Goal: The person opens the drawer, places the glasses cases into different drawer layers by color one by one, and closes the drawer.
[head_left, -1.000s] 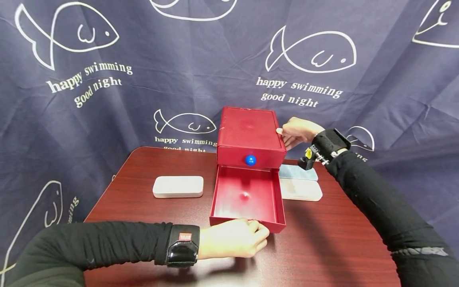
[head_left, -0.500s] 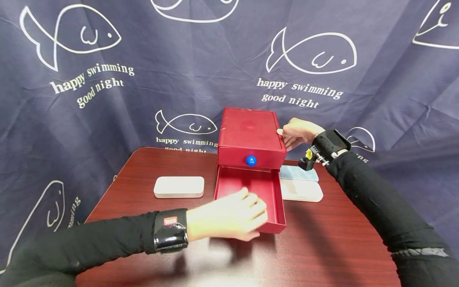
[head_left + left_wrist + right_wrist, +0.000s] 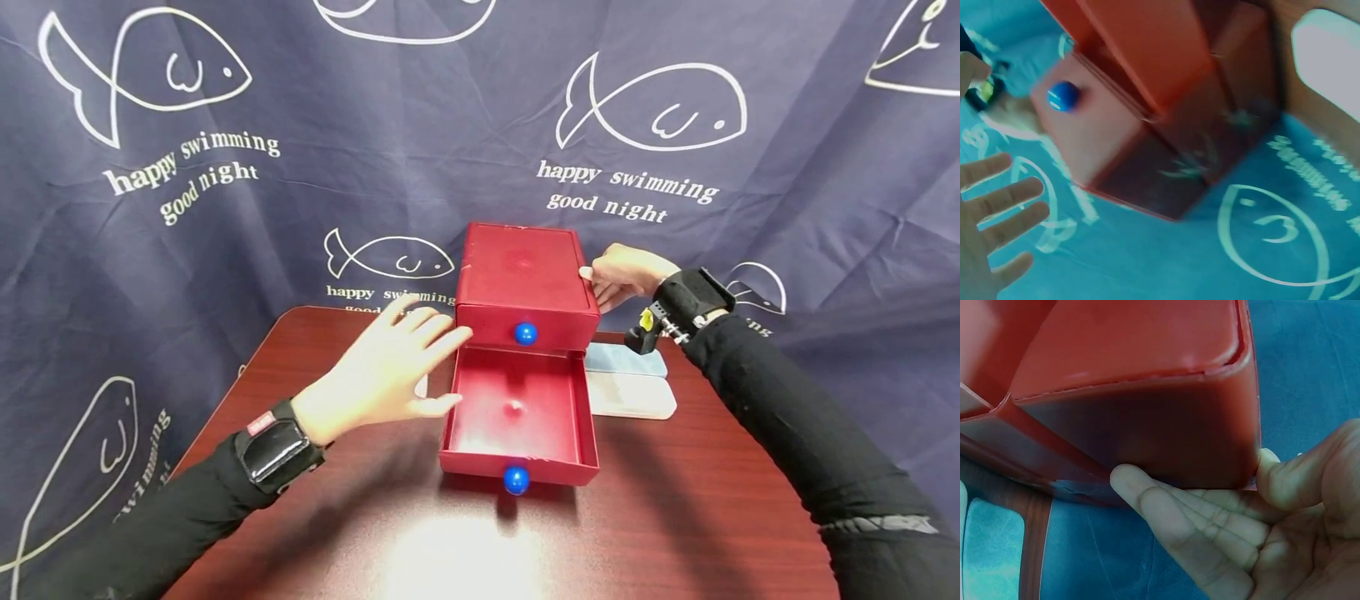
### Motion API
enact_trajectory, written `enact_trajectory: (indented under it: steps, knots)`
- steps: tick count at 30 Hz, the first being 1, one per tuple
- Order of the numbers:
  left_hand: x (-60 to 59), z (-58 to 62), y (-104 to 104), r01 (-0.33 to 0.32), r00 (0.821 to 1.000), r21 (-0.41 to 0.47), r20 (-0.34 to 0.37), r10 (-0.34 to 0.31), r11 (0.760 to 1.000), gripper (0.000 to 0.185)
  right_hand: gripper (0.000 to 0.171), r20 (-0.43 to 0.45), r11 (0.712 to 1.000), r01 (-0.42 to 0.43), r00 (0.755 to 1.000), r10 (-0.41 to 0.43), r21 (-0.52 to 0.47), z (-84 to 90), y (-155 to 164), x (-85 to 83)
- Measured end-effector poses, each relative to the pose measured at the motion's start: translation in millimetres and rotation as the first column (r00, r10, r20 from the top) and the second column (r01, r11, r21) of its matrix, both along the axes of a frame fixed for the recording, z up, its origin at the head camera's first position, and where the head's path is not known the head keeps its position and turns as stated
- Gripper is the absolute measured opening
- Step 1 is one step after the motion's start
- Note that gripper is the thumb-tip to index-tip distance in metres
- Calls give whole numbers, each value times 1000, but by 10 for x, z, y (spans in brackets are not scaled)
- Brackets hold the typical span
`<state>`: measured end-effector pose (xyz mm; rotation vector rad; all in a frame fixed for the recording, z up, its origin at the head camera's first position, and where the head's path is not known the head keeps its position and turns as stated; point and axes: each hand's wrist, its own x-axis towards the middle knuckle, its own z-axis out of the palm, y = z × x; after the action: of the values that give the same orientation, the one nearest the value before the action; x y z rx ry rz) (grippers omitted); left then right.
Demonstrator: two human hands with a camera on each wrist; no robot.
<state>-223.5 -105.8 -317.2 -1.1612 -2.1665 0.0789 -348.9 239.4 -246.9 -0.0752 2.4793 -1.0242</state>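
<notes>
– Gripping anything, that left hand [image 3: 386, 367]?
– Nothing; its fingers spread just beside the red drawer box [image 3: 521, 265], while the right hand [image 3: 624, 272] grasps the box's side
– And the box?
– On the brown table [image 3: 337, 533], lower drawer [image 3: 517, 408] standing open, upper drawer [image 3: 487, 327] closed, a blue knob [image 3: 526, 333] on each; a white case [image 3: 633, 396] and a pale blue case [image 3: 626, 360] lie just right of it, the fish-print curtain [image 3: 420, 125] behind

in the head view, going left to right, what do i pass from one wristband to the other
Left wristband → left hand → red drawer unit → right hand → right wristband.
</notes>
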Motion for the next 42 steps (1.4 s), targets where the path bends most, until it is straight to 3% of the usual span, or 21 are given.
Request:
enact_trajectory:
  steps: [5,12,20,29,36,42]
  knots:
    - [-152,-191,-291,-62,991,65,122,54,996,76,36,-9,1000,5,1000,-5,5,-4,-11,5]
    - [-284,-480,-604,-114,957,138,280,72,984,89,36,-7,1000,12,1000,-12,8,-5,-18,5]
    - [-386,-827,-893,-171,939,97,317,132,980,93,39,9,1000,-3,1000,3,5,-6,-9,-11]
    - [-475,-1082,-1076,-237,846,20,495,197,971,99,36,4,1000,6,1000,-6,9,12,-7,1]
    - [-528,-1228,-1161,-280,805,-20,540,246,960,95,37,11,1000,6,1000,-6,-3,6,-16,3]
    - [-574,-1284,-1204,-310,750,-46,602,274,950,90,33,10,1000,5,1000,-5,1,4,-22,0]
